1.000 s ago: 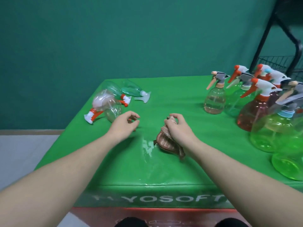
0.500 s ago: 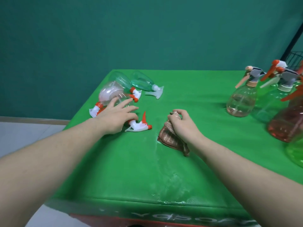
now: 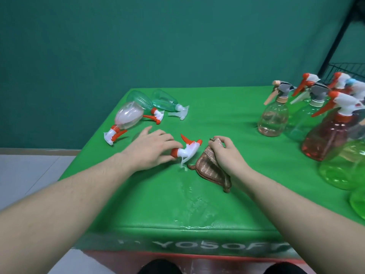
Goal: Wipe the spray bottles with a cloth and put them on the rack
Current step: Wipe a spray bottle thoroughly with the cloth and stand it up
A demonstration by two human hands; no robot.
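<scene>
One spray bottle (image 3: 183, 150) lying sideways, nozzle pointing right, left hand (image 3: 150, 149) gripping

Along the front edge of the green mat (image 3: 197, 210) in front of me I read pale capital letters, "YOSOF", running off blurred at both ends; I can make out no other writing anywhere here

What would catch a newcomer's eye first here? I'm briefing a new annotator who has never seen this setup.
Most striking are the two bare hands mid-table: the left hand grips a clear spray bottle lying on its side by its orange-and-white sprayer head, while the right hand grips a crumpled brown cloth. Next comes the crowd of upright spray bottles at the right, and three more lying bottles at the far left of the green table.
</scene>
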